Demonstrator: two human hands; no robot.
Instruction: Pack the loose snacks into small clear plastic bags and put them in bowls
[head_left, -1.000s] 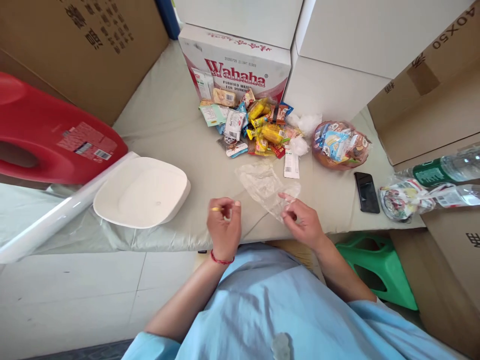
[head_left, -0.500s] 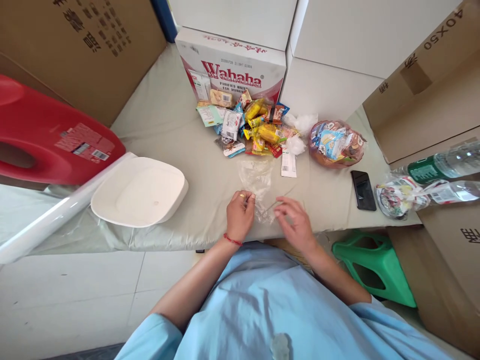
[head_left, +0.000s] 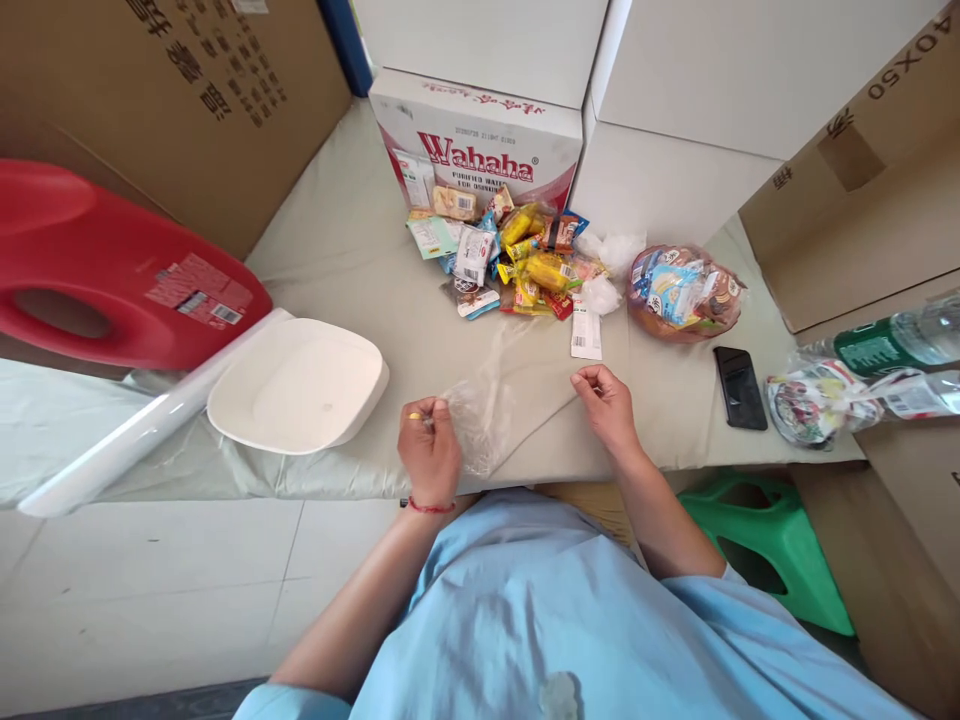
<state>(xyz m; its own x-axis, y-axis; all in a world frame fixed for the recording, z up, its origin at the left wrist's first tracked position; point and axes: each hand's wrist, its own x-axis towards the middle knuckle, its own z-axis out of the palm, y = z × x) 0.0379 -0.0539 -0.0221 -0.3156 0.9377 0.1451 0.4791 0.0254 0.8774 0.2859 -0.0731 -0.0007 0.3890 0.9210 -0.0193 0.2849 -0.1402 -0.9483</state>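
Observation:
My left hand (head_left: 430, 450), with a ring and a red bracelet, is closed on the edge of a thin clear plastic bag (head_left: 480, 425) near the table's front edge. The bag spreads crumpled to the right of that hand. My right hand (head_left: 606, 405) is raised further right, thumb and forefinger pinched together. A thin dark line runs from near its fingertips down toward the bag; whether it is held cannot be made out. Beyond both hands lies a pile of wrapped snacks (head_left: 547, 270), with a white packet (head_left: 586, 330) at its near right side.
A white basin (head_left: 296, 385), a plastic roll (head_left: 150, 420) and a red jug (head_left: 135, 270) are on the left. On the right are a bagged snack bundle (head_left: 684, 293), a phone (head_left: 741, 388) and bottles (head_left: 870, 345). A Wahaba-style printed carton (head_left: 480, 140) stands behind.
My hands have moved apart, the left one leftward with the bag. The fingers of my right hand, loosely spread before, have come together. The view has shifted slightly.

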